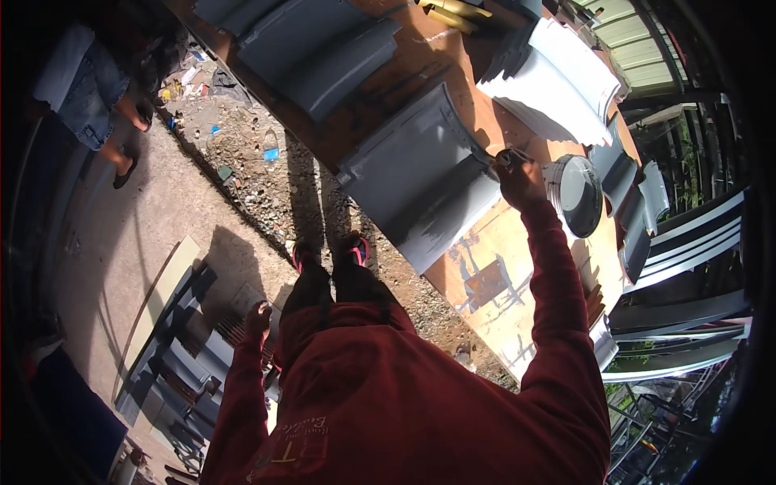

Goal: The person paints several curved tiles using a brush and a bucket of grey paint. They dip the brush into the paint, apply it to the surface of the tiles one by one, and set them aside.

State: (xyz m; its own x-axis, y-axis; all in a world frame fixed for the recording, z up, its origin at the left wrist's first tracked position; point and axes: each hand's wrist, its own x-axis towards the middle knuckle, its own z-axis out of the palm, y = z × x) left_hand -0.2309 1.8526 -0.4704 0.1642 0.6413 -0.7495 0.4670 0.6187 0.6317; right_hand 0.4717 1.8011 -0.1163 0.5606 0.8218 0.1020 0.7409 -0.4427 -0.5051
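Painting in hand: right hand (519, 179) closed around a small brush (503, 156), tip on the upper right edge of a curved roof tile (420, 174) lying on the board table (501, 267), just above frame centre.

Tile: mostly coated grey; coat looks wet and even across top and mid sections. Lower end at approx 5 o'clock shows streaky, thinner patches, so judged not fully covered. Est. well past half done on this pc.

Paint tub (575, 194), round, open, sits at 3 o'clock of the hand, just beside it. Grey contents visible.

Other stock: more grey tiles (315, 44) at 11 o'clock on same table, appear coated. White tiles (566, 81) stacked at 1 o'clock, uncoated by the look of them; judged as work left.

Left hand (259, 317) hangs low at 7 o'clock, well apart from table, fingers curled; cannot tell if it holds anything.

Ground: gravel and litter under table edge. Second person's legs (109, 121) at 10 o'clock, not involved. Dark grey pcs (182, 356) laid on concrete at 8 o'clock.
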